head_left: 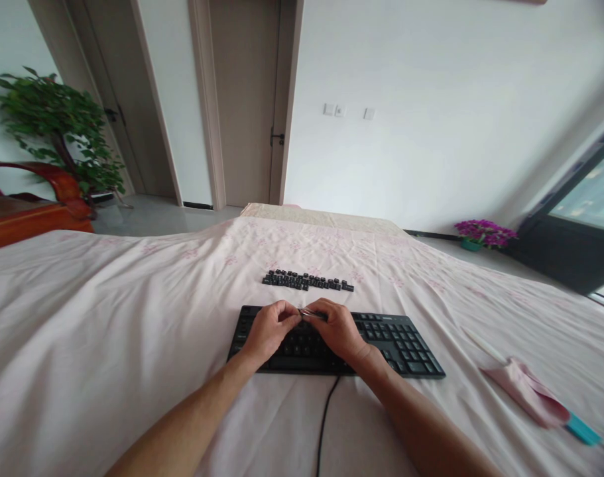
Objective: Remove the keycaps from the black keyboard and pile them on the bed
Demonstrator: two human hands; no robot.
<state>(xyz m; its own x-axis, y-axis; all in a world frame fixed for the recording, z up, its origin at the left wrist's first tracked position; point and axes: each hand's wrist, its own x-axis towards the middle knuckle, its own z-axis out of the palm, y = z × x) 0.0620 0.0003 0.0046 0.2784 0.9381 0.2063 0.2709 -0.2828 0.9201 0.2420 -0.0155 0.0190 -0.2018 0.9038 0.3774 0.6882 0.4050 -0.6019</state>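
Note:
A black keyboard (416, 344) lies across the bed sheet under both hands. Several of its keys are off, with bare key mounts showing in the letter area. My right hand (337, 328) pinches a thin, shiny metal tool (309, 312) that looks like tweezers, tip pointing left. Fingertips of my left hand (269, 329) press together at that tip, over the upper part of the keyboard. Whatever they pinch there is small, dark and mostly hidden. Loose black keycaps (306, 281) lie in rows on the sheet just beyond the keyboard.
The keyboard cable (324, 417) runs toward me over the pink floral sheet (182, 331). On the right lie a pink cloth (528, 394) and a brush-like thing with a teal end (583, 429). A wooden chair (38, 199) stands left; purple flowers (485, 233) stand by the wall.

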